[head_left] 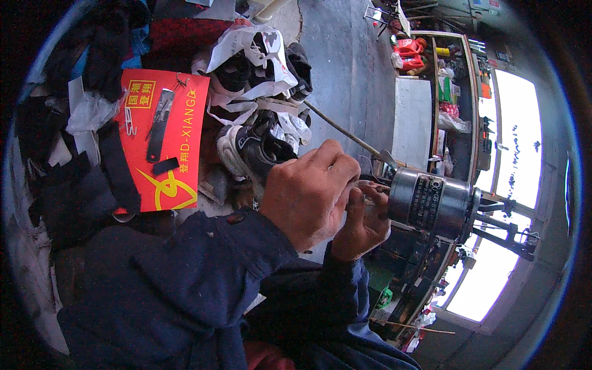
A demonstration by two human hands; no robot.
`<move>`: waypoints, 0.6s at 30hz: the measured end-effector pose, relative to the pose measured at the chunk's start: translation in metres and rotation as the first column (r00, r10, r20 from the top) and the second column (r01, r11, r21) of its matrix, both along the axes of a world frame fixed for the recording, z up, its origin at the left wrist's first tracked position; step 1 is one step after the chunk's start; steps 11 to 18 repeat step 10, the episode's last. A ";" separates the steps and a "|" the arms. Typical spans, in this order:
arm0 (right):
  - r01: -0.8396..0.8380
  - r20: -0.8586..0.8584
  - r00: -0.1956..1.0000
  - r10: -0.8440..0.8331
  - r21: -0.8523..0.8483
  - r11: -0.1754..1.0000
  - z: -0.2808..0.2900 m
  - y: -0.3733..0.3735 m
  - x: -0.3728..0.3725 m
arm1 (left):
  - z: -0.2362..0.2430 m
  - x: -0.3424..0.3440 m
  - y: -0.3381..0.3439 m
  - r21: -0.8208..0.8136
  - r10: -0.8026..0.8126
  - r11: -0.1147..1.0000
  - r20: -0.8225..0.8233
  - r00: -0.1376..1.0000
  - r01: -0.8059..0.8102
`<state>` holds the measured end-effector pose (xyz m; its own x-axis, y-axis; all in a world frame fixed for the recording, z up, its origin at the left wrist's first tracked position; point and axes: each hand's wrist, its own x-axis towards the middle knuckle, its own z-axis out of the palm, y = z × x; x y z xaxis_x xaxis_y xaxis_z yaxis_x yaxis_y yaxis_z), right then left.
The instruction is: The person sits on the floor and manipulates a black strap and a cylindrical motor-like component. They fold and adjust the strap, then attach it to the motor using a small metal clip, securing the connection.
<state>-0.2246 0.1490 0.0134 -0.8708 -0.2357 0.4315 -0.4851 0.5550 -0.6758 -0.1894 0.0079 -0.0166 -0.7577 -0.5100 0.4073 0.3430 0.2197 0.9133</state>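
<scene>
A shiny metal cylinder (425, 203) with a black nameplate lies sideways in the picture, thin rods and fittings sticking out of its right end. My left hand (311, 194) is at its left end, back of the hand showing and fingers curled together. Close against it, my right hand (364, 225) has its thumb and fingers bent inward beside the cylinder's edge. Between the fingertips is a small dark part (381, 185), mostly hidden; what each hand grips cannot be made out. A long thin rod (345, 132) runs from the upper left to a small metal lever (388, 160) by the cylinder.
On a red sheet (142, 172) with yellow markings lie a dark flat blade-like tool (160, 123) and a small black block (165, 166). Black-and-white sneakers (262, 148) and a white plastic bag (225, 49) sit nearby. A shelf (435, 92) holds red bottles (410, 54).
</scene>
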 end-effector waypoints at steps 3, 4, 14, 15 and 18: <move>0.010 0.058 0.998 -0.002 -0.137 0.991 -0.004 -0.002 0.002 | 0.000 0.000 0.000 0.008 -0.013 1.000 0.002 1.000 0.013; 0.013 0.038 0.999 -0.009 -0.122 0.992 -0.004 -0.002 0.001 | 0.000 0.000 0.000 0.011 -0.015 1.000 0.001 1.000 0.015; -0.029 0.058 0.998 0.039 -0.156 0.987 -0.008 0.002 -0.003 | 0.000 0.001 -0.001 0.003 -0.033 0.999 0.018 0.999 0.033; -0.029 0.058 0.998 0.039 -0.156 0.987 -0.008 0.002 -0.003 | 0.000 0.001 -0.001 0.003 -0.033 0.999 0.018 0.999 0.033; -0.029 0.058 0.998 0.039 -0.156 0.987 -0.008 0.002 -0.003 | 0.000 0.001 -0.001 0.003 -0.033 0.999 0.018 0.999 0.033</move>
